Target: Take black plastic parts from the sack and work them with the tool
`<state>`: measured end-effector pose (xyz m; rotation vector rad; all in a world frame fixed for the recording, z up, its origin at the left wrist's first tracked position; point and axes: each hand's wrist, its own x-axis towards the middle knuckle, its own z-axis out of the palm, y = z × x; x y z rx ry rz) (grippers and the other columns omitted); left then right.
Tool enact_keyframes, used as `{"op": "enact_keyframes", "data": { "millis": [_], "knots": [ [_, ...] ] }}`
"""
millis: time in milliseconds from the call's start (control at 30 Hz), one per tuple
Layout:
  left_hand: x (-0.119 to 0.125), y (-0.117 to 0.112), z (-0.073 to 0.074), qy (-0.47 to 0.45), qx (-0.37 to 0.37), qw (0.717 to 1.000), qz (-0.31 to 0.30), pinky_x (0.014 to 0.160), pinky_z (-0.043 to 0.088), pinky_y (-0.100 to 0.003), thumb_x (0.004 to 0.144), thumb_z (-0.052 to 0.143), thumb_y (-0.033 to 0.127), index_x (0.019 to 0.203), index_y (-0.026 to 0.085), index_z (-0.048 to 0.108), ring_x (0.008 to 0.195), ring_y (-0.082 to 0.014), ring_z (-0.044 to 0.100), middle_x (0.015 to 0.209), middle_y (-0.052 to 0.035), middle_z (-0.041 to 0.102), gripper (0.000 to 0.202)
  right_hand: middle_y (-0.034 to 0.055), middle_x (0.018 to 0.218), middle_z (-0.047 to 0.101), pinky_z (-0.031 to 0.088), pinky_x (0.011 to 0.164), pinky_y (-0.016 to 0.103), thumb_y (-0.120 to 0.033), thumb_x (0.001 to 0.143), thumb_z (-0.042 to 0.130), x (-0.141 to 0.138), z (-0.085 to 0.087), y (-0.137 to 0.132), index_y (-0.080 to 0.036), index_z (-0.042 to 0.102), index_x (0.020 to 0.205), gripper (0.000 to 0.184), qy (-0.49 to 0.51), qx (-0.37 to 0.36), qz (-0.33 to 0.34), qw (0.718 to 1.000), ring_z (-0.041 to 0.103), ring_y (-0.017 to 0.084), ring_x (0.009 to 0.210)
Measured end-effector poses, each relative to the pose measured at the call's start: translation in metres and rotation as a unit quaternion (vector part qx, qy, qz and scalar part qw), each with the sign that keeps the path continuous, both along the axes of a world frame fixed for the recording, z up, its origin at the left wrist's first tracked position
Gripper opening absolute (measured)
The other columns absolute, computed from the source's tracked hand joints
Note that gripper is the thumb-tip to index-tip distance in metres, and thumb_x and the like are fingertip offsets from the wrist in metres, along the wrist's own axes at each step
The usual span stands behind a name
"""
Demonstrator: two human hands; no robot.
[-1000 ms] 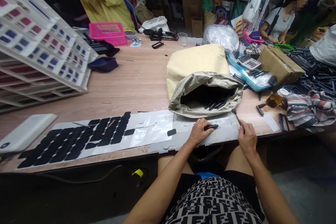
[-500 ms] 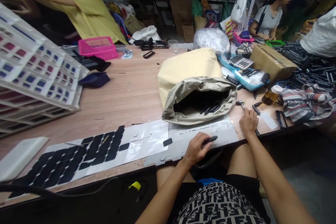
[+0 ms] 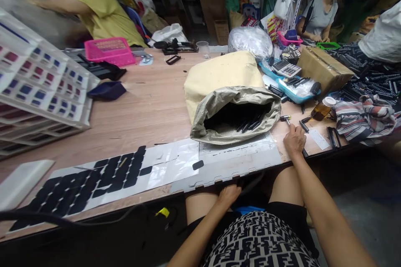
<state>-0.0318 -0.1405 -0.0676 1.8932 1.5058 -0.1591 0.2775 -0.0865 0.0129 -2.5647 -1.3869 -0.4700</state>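
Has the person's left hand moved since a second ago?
Yes. The left hand has dropped off the grey sheet toward the person, and now sits below the front edge of the table, by the lap.

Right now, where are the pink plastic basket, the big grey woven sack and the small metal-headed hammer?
pink plastic basket (image 3: 109, 58), head view, on its front wall.
big grey woven sack (image 3: 202, 123), head view, on its rolled-down rim.
small metal-headed hammer (image 3: 284, 118), head view, on its metal head.
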Motion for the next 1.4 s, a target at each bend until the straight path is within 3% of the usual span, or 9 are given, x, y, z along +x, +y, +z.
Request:
{"op": "enact_keyframes", "data": {
  "millis": [100,200,367,533,700,900,1033,1133,1400],
  "knots": [
    [0.007,-0.011,0.042,-0.001,-0.017,0.996,-0.089,0.086,0.051,-0.037,0.09,0.056,0.033,0.122,0.019,0.066,0.102,-0.03,0.069,0.111,-0.0144,0.073,0.036,0.0138,0.109,0.053,0.034,0.076,0.036,-0.021,0.096,0.039,0.0,0.0,-0.001,-0.018,0.056,0.125,0.034,-0.004,0.004,0.002,1.0,0.046,0.028,0.102],
    [0.017,-0.012,0.093,-0.18,-0.022,0.973,-0.146,0.076,0.05,-0.028,0.091,0.057,0.036,0.105,0.022,0.074,0.085,-0.0209,0.07,0.092,-0.0043,0.076,0.026,0.014,0.108,0.053,0.034,0.076,0.036,-0.021,0.096,0.039,-0.001,0.0,0.0,-0.018,0.056,0.125,0.034,-0.007,0.004,0.001,1.0,0.046,0.028,0.101],
    [0.047,0.067,0.139,-0.284,0.214,0.934,-0.022,0.072,0.049,-0.027,0.092,0.053,0.03,0.097,0.018,0.073,0.075,-0.016,0.064,0.088,-0.0043,0.073,0.024,0.0135,0.107,0.054,0.033,0.074,0.036,-0.021,0.097,0.037,-0.002,0.001,0.0,-0.018,0.056,0.124,0.034,-0.014,0.003,0.004,1.0,0.046,0.028,0.101],
    [0.077,0.159,0.127,-0.1,0.264,0.958,0.056,0.078,0.049,-0.031,0.082,0.065,0.027,0.097,0.018,0.072,0.089,-0.0223,0.065,0.099,-0.0087,0.069,0.02,0.0135,0.106,0.053,0.034,0.074,0.036,-0.02,0.096,0.038,-0.003,0.001,0.0,-0.018,0.057,0.123,0.033,-0.011,0.004,0.003,1.0,0.046,0.028,0.102],
    [0.086,0.184,0.111,-0.024,0.202,0.978,0.054,0.075,0.048,-0.033,0.076,0.069,0.027,0.095,0.019,0.071,0.094,-0.027,0.065,0.105,-0.0112,0.069,0.021,0.0137,0.107,0.053,0.035,0.075,0.036,-0.021,0.096,0.039,-0.003,0.001,0.0,-0.018,0.056,0.124,0.033,-0.002,-0.001,0.002,1.0,0.046,0.028,0.102],
    [0.057,0.162,0.123,-0.139,0.318,0.935,0.066,0.078,0.047,-0.031,0.08,0.066,0.025,0.089,0.021,0.066,0.089,-0.0215,0.061,0.091,-0.0044,0.066,0.01,0.0145,0.108,0.053,0.035,0.077,0.036,-0.022,0.096,0.038,-0.003,0.002,0.0,-0.017,0.055,0.124,0.033,0.003,-0.007,0.003,1.0,0.046,0.028,0.103],
    [0.029,0.118,0.124,-0.246,0.35,0.9,-0.081,0.077,0.046,-0.03,0.082,0.065,0.022,0.091,0.021,0.064,0.085,-0.0184,0.058,0.086,-0.0018,0.064,0.01,0.0142,0.107,0.053,0.035,0.076,0.036,-0.022,0.096,0.038,-0.003,0.003,0.0,-0.017,0.056,0.124,0.033,-0.005,-0.006,0.005,1.0,0.046,0.029,0.103],
    [0.018,0.096,0.106,-0.243,0.304,0.91,-0.145,0.074,0.045,-0.03,0.081,0.065,0.021,0.09,0.021,0.064,0.083,-0.019,0.057,0.085,-0.0016,0.063,0.009,0.0146,0.108,0.052,0.035,0.075,0.036,-0.022,0.095,0.04,-0.003,0.004,0.001,-0.017,0.056,0.124,0.033,-0.008,-0.005,0.005,1.0,0.046,0.028,0.102],
    [0.011,0.101,0.062,-0.33,0.256,0.904,-0.088,0.08,0.047,-0.033,0.082,0.07,0.03,0.094,0.02,0.069,0.087,-0.0202,0.059,0.086,-0.0025,0.064,0.016,0.0141,0.107,0.053,0.038,0.078,0.036,-0.022,0.097,0.04,-0.002,0.002,0.003,-0.018,0.058,0.125,0.034,0.002,0.011,-0.002,1.0,0.047,0.028,0.102]
  ]
}}
